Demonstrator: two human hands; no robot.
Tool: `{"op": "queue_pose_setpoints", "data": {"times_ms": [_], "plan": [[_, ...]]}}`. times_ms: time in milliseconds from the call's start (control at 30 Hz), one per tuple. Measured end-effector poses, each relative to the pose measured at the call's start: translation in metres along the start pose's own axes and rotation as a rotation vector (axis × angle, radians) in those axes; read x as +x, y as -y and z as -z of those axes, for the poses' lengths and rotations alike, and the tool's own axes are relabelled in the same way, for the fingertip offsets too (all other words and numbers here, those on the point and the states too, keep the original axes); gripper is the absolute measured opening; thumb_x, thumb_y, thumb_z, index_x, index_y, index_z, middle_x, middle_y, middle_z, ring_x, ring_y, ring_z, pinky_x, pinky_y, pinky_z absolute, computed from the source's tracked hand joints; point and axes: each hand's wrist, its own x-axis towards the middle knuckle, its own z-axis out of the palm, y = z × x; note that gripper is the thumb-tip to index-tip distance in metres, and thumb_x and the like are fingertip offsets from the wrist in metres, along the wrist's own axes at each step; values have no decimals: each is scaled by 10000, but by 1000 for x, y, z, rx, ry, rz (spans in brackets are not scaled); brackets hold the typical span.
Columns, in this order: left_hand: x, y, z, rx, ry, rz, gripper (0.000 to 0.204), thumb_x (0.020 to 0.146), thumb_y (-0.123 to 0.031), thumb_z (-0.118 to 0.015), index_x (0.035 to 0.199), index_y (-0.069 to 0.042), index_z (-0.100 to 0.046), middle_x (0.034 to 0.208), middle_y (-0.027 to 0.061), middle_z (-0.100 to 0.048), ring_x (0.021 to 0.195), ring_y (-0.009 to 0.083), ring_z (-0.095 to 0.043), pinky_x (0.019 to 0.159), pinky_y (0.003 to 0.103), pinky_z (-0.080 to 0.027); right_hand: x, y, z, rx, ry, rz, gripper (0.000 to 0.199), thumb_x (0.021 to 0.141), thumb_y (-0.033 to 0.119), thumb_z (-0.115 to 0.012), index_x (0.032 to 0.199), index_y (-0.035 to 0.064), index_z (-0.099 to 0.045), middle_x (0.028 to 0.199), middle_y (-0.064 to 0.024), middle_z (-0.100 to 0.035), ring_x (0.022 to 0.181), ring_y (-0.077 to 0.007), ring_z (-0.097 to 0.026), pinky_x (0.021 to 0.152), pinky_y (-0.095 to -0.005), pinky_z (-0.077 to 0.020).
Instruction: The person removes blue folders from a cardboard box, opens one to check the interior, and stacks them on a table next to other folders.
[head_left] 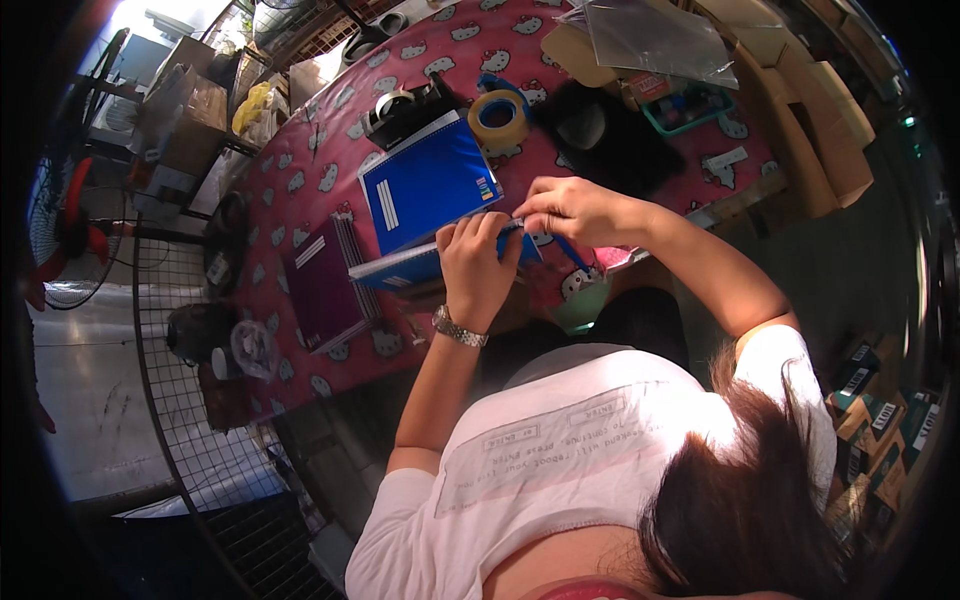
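Note:
A blue notebook (402, 270) stands tilted on its edge at the near side of the table, and my left hand (474, 262) is closed over its top edge. My right hand (578, 212) is closed in a pinch at the right end of that edge, close to the left fingertips; what lies between its fingers is too small to make out. A thin blue thing (574, 254) shows below the right hand. Just beyond the held notebook lies a blue spiral notebook (425, 185), flat. Left of them is a stack of dark purple notebooks (325, 290).
Behind the notebooks are a black tape dispenser (405, 112) and a roll of tape (498, 120). A black cloth-like thing (610, 140), a green basket (690, 108) and a cardboard box (815, 130) are at the right. A fan (75, 235) stands far left; a green bowl (583, 305) sits near my lap.

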Motion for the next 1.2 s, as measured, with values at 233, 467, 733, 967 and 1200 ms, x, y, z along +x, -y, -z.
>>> {"op": "queue_pose_setpoints", "data": {"times_ms": [233, 467, 733, 967, 1200], "plan": [[-8, -19, 7, 91, -6, 6, 256, 825, -159, -684, 1067, -123, -609, 925, 45, -667, 878, 235, -619, 843, 380, -383, 2, 1, 0, 150, -10, 0, 288, 761, -126, -522, 1014, 12, -534, 792, -97, -599, 771, -199, -629, 714, -320, -518], [-7, -12, 3, 52, -5, 40, 217, 814, -187, -710, 1001, -134, -611, 852, 34, -651, 847, 224, -619, 815, 376, -387, 8, 10, 1, -158, -34, 197, 169, 830, 24, -648, 972, 17, -557, 821, -150, -665, 778, -266, -665, 716, -346, -523], [-9, -11, 7, -20, 41, 92, 196, 836, -198, -713, 983, -124, -607, 823, 35, -656, 810, 234, -623, 809, 367, -393, 10, 23, 5, -93, 79, 5, 183, 866, 50, -655, 1011, 12, -549, 817, -170, -664, 791, -300, -659, 725, -386, -505], [-10, -15, 4, -12, -20, 36, 229, 803, -160, -726, 987, -115, -597, 853, 42, -653, 803, 241, -618, 807, 371, -398, 12, 6, 4, 143, 167, -144, 165, 921, 98, -583, 1037, -18, -579, 799, -168, -677, 736, -279, -657, 691, -364, -509], [-24, -9, 7, -7, -10, 11, 139, 861, -174, -683, 939, -95, -598, 849, 48, -667, 783, 249, -609, 821, 373, -400, 18, 18, 12, 247, 351, -239, 217, 917, 37, -567, 1100, 0, -457, 810, -98, -613, 724, -183, -662, 608, -315, -529]]}}
